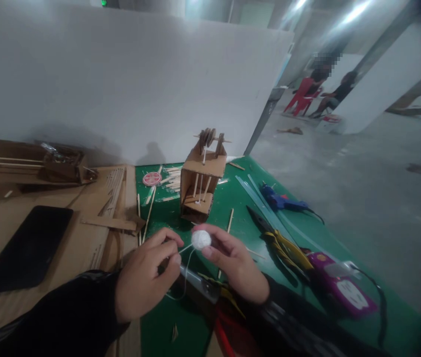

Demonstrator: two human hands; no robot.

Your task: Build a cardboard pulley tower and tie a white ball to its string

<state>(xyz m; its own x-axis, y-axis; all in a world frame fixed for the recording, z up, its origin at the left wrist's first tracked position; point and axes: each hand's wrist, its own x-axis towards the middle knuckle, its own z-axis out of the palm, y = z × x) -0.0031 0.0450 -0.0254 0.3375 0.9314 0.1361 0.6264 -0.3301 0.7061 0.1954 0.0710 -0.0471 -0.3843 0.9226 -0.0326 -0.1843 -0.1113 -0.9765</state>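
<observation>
Between the thumb and fingers of my right hand (238, 263) is a small ball of white string (201, 240). My left hand (149, 275) pinches the strand (186, 248) that leads off the ball. A loose loop of the string hangs down between my hands. Just beyond them stands an upright cardboard model (203, 171) with wooden sticks inside, a white string through it and cardboard discs on a stick at its top. Below my hands lie tools with red and yellow handles, partly hidden by my right hand.
Yellow-handled pliers (288, 248), a blue glue gun (282, 201) and a purple power strip (340, 282) lie at right. Left are a dark tablet-like slab (26, 248), cardboard sheets and a cardboard box (31, 163). Sticks and a red disc (151, 179) lie behind. Two people sit far off.
</observation>
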